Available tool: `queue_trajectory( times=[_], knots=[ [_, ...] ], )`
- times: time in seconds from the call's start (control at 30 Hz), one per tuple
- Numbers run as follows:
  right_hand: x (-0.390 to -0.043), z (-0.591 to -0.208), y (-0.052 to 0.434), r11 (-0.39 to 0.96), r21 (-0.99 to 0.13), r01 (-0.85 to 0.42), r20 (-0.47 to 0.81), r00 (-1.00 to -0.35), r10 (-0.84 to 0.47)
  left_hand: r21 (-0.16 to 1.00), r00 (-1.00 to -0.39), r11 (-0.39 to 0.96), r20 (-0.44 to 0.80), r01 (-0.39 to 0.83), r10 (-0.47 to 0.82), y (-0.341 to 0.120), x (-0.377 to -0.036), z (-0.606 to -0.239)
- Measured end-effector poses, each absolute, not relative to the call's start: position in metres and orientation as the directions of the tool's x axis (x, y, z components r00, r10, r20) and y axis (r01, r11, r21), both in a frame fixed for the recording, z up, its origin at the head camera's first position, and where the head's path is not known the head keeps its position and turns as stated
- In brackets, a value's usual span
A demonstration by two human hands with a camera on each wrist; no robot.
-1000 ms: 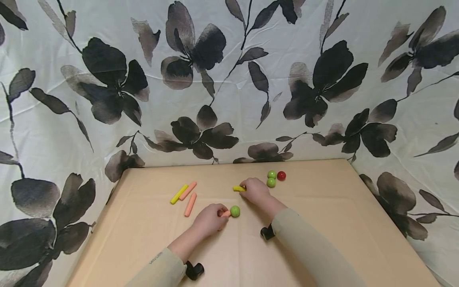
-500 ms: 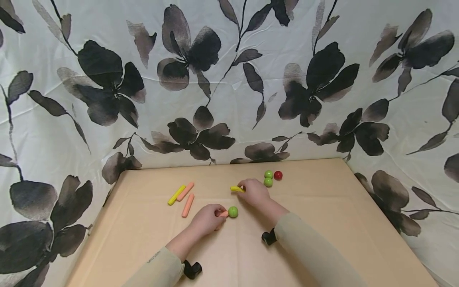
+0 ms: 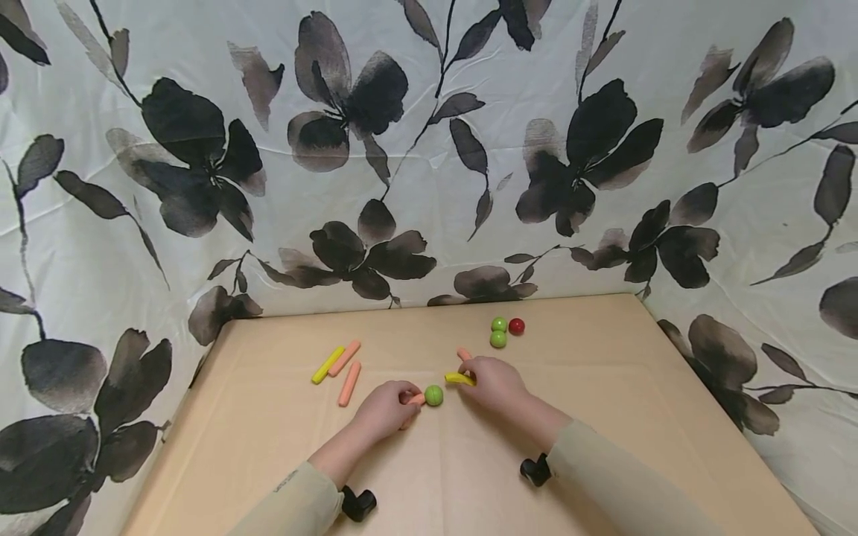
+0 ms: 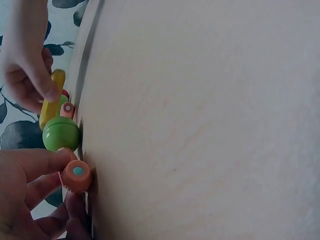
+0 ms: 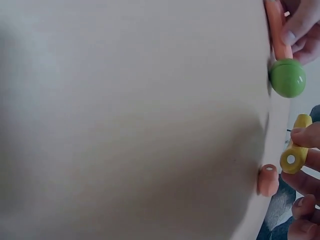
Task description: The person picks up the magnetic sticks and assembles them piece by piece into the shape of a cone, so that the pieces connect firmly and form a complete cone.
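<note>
Left grip (image 3: 383, 409) half-hides orange stick (image 3: 417, 400).

Far side of the bench (image 3: 603, 387): two green balls (image 3: 498, 332) touching, red ball (image 3: 516, 326) beside them. Left: one yellow stick (image 3: 327, 365), two orange sticks (image 3: 348, 371).

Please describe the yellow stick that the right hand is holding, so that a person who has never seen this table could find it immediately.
Start from the tan table and find the two hands near its middle. The right hand pinches a short yellow stick just right of the green ball. The other yellow stick lies untouched at the far left beside two orange sticks, and the left hand holds an orange one.
</note>
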State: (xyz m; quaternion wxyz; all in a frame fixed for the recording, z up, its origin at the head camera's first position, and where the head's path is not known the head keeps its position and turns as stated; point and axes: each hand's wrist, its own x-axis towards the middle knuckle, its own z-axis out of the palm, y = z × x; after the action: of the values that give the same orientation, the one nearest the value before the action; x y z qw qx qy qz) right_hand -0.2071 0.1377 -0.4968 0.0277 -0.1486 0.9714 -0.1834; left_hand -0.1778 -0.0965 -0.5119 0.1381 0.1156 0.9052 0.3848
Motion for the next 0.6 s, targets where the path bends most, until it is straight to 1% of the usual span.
queue_trajectory(
  times=[0.23, 0.6],
  knots=[
    [-0.19, -0.504, 0.146, 0.892, -0.356, -0.278, -0.037, -0.95, -0.311, 0.726, -0.936, 0.68, -0.161, 0.103, 0.314, -0.097, -0.177, -0.513],
    [-0.188, -0.507, 0.137, 0.889, -0.352, -0.292, -0.028, -0.946, -0.322, 0.731, -0.935, 0.673, -0.149, 0.116, 0.322, -0.096, -0.175, -0.515]
  ],
)
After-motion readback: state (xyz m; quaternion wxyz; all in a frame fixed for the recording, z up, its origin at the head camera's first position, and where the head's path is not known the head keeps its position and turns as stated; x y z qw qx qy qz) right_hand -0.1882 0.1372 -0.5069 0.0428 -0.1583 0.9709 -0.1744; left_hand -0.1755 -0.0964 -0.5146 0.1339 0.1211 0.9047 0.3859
